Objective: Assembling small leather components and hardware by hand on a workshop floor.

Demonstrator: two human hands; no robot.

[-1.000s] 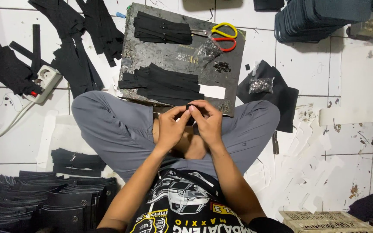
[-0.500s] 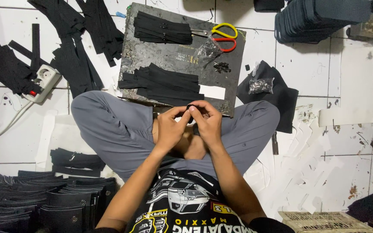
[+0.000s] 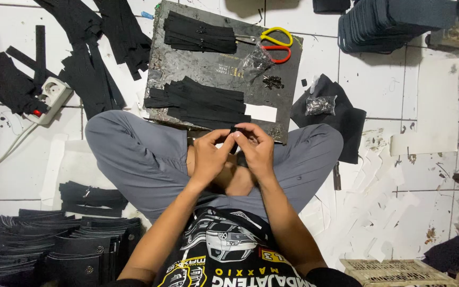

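I sit cross-legged on a white tiled floor in grey trousers. My left hand (image 3: pixel 210 154) and my right hand (image 3: pixel 255 149) meet in front of me, fingertips pinched together on a small black strap piece (image 3: pixel 234 133). Just beyond my hands lies a dark worn board (image 3: pixel 181 64). On it sit a pile of black straps (image 3: pixel 203 103) near me, another bundle of black straps (image 3: pixel 200 33) at its far edge, a white tag (image 3: pixel 260 112), a clear bag (image 3: pixel 253 58) with small dark fittings, and yellow-and-red scissors (image 3: pixel 273 42).
Black fabric strips (image 3: pixel 88 58) are scattered at the far left beside a white power strip (image 3: pixel 51 98). Stacks of black pieces (image 3: pixel 54 244) stand near left. A dark cloth (image 3: pixel 341 117) with a bag of metal parts lies right. A woven basket (image 3: pixel 394 271) sits near right.
My hands stay together over my lap, with the fingers shifting slightly on the small black piece. Nothing else has moved.
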